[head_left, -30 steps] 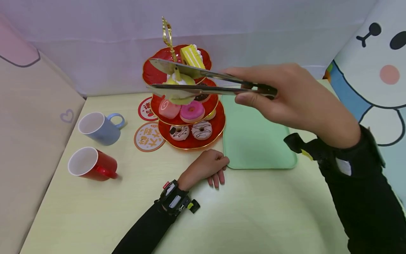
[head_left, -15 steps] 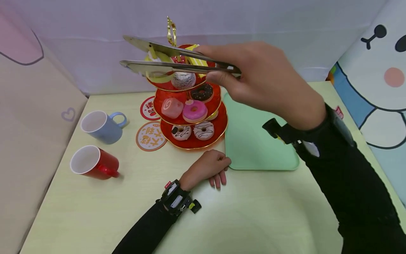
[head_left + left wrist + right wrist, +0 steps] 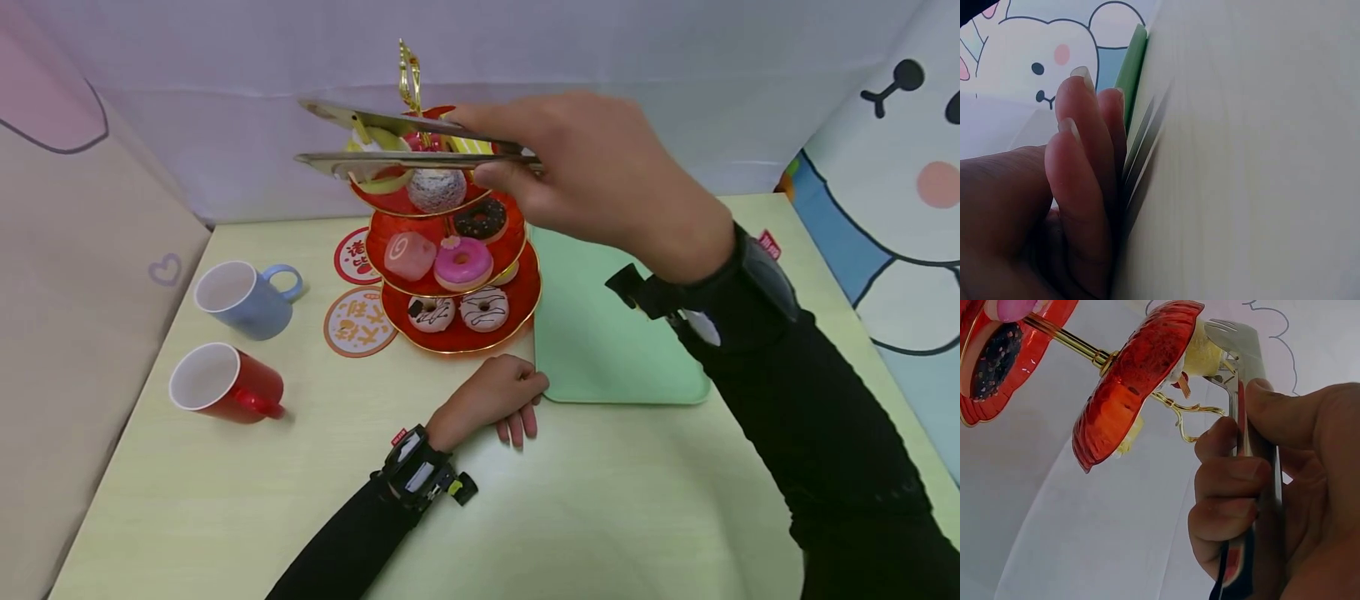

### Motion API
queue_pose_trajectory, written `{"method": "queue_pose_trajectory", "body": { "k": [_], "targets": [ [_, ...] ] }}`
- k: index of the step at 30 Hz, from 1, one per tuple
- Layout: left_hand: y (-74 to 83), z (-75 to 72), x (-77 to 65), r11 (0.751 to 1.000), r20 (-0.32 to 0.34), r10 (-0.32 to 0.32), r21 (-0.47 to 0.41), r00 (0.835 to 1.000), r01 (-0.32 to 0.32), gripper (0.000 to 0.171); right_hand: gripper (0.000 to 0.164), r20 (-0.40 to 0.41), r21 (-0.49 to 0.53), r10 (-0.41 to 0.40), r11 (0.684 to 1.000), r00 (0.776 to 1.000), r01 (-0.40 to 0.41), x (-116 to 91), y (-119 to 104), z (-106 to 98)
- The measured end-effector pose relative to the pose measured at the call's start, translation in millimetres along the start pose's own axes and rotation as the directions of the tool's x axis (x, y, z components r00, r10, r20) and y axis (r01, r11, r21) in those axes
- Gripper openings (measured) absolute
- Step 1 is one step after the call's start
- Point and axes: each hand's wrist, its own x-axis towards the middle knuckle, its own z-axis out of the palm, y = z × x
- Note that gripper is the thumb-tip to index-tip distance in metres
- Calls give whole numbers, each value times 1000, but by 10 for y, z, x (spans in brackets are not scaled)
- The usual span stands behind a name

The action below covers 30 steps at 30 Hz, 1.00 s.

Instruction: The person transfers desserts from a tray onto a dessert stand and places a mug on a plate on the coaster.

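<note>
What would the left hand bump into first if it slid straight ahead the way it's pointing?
Most likely the green tray: its near left corner lies right by the left hand, though whether they already touch is hard to tell.

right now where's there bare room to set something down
Free: green tray where visible, beside the tiered stand; table in front of the tray; table between red mug and left hand. Crowded: the stand, bearing sweets, with tongs and right hand at its top.
</note>
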Motion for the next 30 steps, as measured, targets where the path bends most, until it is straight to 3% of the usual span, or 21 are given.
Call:
{"method": "queue_pose_trajectory", "body": {
  "k": [22, 30],
  "targets": [
    [15, 7, -24, 1000, -3, 9, 0, 1000, -9, 31, 54, 96, -40, 45, 998, 994, -42, 120, -31, 24],
    [17, -6, -24, 1000, 2, 14, -3, 1000, -14, 31, 55, 102, 7, 53, 999, 993, -54, 135, -20, 3]
  ]
}}
